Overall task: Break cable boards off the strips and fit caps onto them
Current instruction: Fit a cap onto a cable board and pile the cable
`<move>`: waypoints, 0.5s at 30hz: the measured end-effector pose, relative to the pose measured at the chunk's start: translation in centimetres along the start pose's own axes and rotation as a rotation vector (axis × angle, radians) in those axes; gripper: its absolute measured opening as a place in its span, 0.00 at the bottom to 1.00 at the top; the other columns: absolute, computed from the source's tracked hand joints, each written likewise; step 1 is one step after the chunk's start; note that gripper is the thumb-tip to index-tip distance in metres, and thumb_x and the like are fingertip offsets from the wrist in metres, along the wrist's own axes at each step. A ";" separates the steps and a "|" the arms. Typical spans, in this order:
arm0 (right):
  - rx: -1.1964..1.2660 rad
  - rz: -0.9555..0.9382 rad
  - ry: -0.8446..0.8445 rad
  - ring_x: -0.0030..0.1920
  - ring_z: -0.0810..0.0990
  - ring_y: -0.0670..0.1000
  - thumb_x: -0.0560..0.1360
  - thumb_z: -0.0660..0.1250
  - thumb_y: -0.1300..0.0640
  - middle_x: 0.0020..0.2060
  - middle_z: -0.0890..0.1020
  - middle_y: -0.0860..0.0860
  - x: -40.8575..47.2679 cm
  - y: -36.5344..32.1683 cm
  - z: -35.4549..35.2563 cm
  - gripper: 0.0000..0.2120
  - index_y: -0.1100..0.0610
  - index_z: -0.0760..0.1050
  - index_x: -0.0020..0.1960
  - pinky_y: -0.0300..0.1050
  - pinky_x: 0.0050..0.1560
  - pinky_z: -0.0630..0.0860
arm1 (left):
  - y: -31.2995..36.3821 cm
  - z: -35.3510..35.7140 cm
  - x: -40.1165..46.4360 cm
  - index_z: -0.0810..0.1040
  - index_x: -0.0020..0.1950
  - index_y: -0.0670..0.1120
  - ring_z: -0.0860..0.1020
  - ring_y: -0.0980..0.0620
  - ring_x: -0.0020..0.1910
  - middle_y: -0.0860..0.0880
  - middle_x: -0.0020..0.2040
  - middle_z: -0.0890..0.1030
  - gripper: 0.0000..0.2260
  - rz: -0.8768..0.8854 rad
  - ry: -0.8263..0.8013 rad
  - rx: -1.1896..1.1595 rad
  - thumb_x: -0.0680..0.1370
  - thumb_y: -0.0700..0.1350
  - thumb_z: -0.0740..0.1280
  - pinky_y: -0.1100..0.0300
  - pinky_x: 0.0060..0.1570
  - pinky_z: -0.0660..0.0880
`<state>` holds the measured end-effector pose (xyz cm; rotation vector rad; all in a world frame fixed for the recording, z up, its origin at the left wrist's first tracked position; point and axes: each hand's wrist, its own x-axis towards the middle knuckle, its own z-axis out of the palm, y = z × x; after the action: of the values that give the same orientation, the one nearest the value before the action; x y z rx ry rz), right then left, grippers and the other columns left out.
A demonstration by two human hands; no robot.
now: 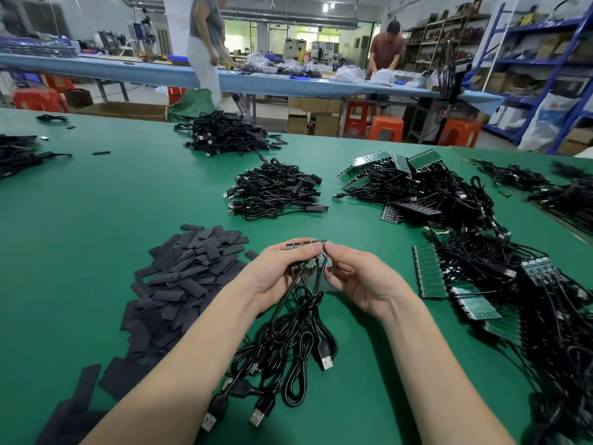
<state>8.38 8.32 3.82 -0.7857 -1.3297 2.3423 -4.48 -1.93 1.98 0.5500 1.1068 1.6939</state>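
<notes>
Two hands share one strip of cable boards (307,252), raised above the green table (96,220). We curl the left hand (282,274) around most of the strip to steady it, while the right hand (356,277) pinches the end board, probably to snap it free. Cables (288,348) hang beneath the strip. Black caps (183,277) lie heaped left of the strip, within reach for fitting.

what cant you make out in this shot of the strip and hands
- Head view: how many boards remain on the strip; the left hand and right hand cover most of it.
- Whether a board has snapped free; the fingers hide the joint.
- Board markings: too small.
- The pile of caps: cut off by the bottom edge.
</notes>
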 end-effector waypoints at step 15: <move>-0.394 -0.237 0.373 0.36 0.82 0.46 0.73 0.77 0.55 0.40 0.85 0.50 0.0 -0.9 -1.8 0.06 0.55 0.85 0.48 0.39 0.39 0.78 | -0.3 -0.8 -0.1 0.84 0.49 0.55 0.80 0.65 0.52 0.61 0.48 0.84 0.08 0.428 0.301 1.035 0.72 0.47 0.78 0.74 0.55 0.71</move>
<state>9.53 10.00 3.83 -1.0505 -1.6238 1.6723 -4.86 -2.32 1.34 1.2631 2.2177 1.4636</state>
